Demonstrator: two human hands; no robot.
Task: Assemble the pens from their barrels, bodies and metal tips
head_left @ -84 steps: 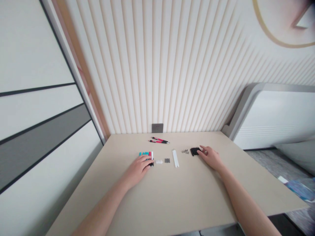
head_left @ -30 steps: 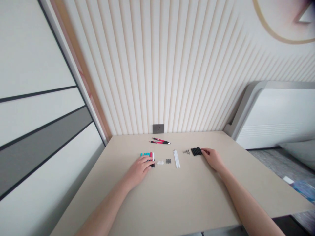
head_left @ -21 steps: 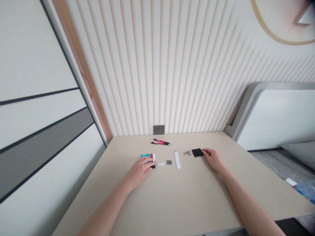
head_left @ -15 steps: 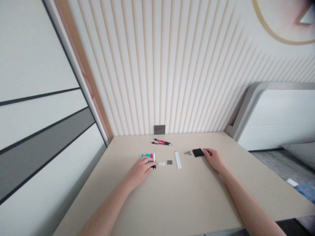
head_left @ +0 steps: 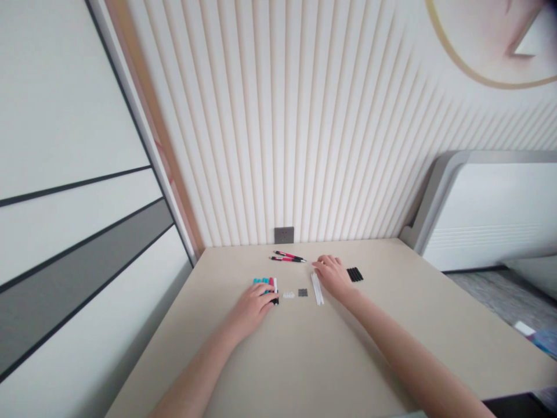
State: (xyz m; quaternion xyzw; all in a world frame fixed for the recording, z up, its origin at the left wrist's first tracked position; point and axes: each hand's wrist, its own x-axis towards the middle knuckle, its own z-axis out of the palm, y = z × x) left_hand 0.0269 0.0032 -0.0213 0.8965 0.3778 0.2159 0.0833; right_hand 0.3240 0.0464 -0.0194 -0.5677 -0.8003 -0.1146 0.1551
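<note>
Two red-and-black pens [head_left: 289, 257] lay at the back of the surface [head_left: 278, 360]. My left hand [head_left: 255, 305] rested over a row of coloured tubes [head_left: 271, 282]; whether it gripped any, I could not tell. My right hand [head_left: 334, 276], apart from the left, was by the white rods' [head_left: 317, 291] far end, fingers bent, any grip hidden. Black tubes [head_left: 355, 274] lay to its right.

Tabletop [head_left: 278, 360] seen smooth, matt. On tabletop, white rods [head_left: 317, 290] seen smooth, plastic-looking; black tubes [head_left: 354, 274] matt. Behind tabletop, wall panelling [head_left: 285, 116] ribbed. Right of tabletop, headboard [head_left: 491, 203] faintly glossed.
</note>
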